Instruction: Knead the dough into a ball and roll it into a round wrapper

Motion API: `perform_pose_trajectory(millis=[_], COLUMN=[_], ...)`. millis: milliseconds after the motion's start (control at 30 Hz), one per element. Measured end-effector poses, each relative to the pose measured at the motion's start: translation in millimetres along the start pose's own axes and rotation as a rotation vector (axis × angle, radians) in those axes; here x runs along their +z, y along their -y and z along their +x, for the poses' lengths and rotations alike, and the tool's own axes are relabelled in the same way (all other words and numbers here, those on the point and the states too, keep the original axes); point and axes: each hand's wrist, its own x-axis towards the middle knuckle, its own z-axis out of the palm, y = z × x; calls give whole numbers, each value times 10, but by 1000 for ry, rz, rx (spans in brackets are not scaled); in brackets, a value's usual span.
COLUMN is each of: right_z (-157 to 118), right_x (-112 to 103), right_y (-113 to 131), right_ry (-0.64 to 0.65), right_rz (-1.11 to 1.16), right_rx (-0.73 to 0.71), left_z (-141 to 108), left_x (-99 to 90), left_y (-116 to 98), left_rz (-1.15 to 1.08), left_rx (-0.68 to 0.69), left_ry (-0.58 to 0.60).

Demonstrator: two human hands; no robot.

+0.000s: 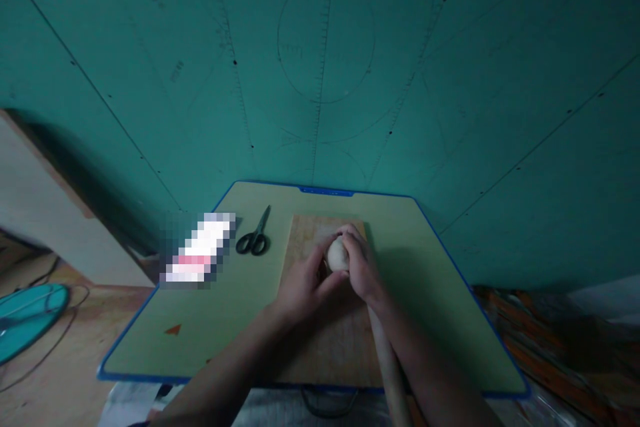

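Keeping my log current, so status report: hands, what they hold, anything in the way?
Left hand, right hand: cupped around pale ball, over board. Stick close by right forearm, possibly in the way. Scissors left of board, clear.

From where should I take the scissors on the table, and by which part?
By the black handle loops, from the near side of the table. The scissors lie flat, loops towards that side, blades pointing at the wall, so this approach likely avoids the tip. The left hand seems nearer, but it is cupped round the pale ball.
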Motion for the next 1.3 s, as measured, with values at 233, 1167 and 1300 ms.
perform_pose_trajectory(millis=[233, 1167, 1300], right_z=[15, 13, 42], right_x=[33, 3, 8], right_y=[51, 77, 34], right_ry=[-107, -160, -226], right_rz=[156, 258, 391], right_rx=[-60, 4, 94], left_z=[-17, -66, -75], left_x=[52, 51, 31], left_y=[9, 30, 28], left_rz=[-50, -48, -33], left_rx=[-71, -55, 19], left_ry=[-8, -22, -33])
